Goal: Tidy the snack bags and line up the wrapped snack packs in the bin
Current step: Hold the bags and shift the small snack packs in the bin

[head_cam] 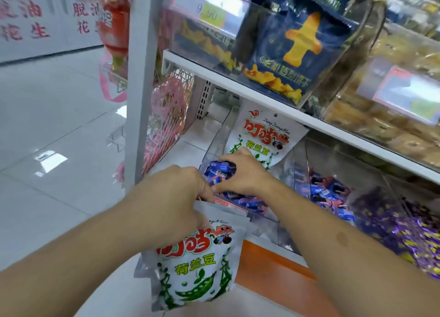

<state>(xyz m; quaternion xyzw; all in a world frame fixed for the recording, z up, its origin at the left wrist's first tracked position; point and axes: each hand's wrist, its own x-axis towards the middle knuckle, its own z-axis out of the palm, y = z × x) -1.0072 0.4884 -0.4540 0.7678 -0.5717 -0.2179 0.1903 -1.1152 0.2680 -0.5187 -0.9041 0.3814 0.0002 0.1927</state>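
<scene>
Upright pea bag [263,135] behind blue packs [220,171]

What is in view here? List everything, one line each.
Pea bags: a bunch of white and green ones gripped from the top in front of the shelf, plus one standing at the back of the bin.
Blue packs: many, blue, in the leftmost clear bin, more in the next bin.
Purple sweets: many, purple and yellow, bin at right.
Navy bags: several, navy and yellow, upper shelf.
Price tag: one, yellow and white, upper left bin.
Pink net bags: several, wire rack at left.
Floor: white tiles.
Hands: left grips the pea bags; right rests on the blue packs in the bin.
</scene>
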